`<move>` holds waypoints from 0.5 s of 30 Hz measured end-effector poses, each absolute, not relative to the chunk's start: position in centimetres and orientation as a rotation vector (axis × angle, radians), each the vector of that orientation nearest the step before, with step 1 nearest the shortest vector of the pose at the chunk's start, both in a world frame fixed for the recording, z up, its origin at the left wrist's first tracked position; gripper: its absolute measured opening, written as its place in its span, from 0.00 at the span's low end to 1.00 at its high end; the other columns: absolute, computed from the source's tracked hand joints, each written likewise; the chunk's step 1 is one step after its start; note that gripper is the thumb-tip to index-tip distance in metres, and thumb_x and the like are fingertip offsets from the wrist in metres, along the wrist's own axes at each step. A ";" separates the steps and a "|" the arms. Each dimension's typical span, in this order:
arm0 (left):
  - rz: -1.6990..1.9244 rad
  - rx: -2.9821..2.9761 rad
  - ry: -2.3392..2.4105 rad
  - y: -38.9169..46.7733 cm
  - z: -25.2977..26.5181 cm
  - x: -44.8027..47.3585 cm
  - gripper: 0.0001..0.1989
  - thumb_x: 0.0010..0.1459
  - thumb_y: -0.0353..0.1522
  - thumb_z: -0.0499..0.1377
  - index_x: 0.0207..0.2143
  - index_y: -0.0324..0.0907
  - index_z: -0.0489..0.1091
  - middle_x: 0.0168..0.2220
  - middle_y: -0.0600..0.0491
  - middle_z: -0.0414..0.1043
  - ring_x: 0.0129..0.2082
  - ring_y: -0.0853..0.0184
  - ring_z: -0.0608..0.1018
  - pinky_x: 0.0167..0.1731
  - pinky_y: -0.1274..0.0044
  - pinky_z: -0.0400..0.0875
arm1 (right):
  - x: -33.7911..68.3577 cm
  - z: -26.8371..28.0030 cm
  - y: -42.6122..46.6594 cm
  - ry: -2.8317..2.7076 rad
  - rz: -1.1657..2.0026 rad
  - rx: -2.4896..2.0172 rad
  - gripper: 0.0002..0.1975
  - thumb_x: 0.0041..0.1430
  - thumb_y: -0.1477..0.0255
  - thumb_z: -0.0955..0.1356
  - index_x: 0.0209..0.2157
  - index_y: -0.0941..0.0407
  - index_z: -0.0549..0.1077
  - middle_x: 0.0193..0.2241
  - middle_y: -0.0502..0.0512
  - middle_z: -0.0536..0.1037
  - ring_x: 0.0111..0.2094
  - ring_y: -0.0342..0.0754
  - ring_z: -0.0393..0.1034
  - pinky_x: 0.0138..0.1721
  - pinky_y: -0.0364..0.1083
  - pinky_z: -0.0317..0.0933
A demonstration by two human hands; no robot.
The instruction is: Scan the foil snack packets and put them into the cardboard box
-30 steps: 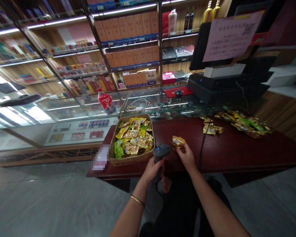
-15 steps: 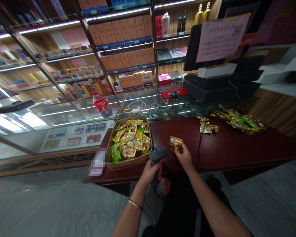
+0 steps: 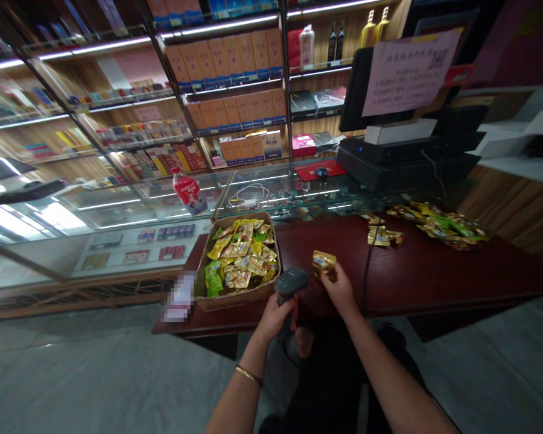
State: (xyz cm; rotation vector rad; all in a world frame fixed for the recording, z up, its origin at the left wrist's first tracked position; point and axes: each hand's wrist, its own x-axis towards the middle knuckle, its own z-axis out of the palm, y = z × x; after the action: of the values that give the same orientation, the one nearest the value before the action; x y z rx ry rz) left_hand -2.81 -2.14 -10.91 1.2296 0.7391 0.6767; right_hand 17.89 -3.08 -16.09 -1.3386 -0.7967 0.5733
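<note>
My left hand (image 3: 275,314) is wrapped round the handle of a dark barcode scanner (image 3: 291,280), whose head points right. Just to the right, my right hand (image 3: 339,288) pinches a small gold snack packet (image 3: 324,263), held up in front of the scanner. A cardboard box (image 3: 235,299) full of gold, yellow and green packets (image 3: 239,256) stands left of the scanner. More gold packets (image 3: 384,235) lie loose on the dark red table (image 3: 317,232), with a larger pile of gold and green packets (image 3: 438,224) at its right.
A glass display counter (image 3: 248,175) runs behind the table, bearing a red-labelled bottle (image 3: 189,191), a white cable (image 3: 252,196) and a mouse (image 3: 321,173) on a red mat. A monitor (image 3: 356,90) with a paper notice stands at the back right. A black cable (image 3: 366,271) crosses the table.
The blue light on top of the scanner has gone out. Both hands keep nearly the same place, still holding the scanner and the packet; the view has shifted very slightly.
</note>
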 end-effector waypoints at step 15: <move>0.677 1.179 0.835 -2.0 -11.3 -1.5 0.22 0.53 0.51 0.64 0.31 0.42 0.66 0.17 0.59 0.67 0.11 0.71 0.69 0.11 0.80 0.63 | 15.5 -8.1 5.0 -0.815 0.768 -1.223 0.36 0.49 0.56 0.74 0.59 0.55 0.70 0.38 0.56 0.84 0.35 0.52 0.79 0.36 0.48 0.73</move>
State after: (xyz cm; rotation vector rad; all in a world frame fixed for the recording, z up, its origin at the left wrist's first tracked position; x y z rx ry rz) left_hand -1.53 -1.95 -11.35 1.1785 0.8354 0.6775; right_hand 15.52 5.04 -8.11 -1.2227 -0.8152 0.7681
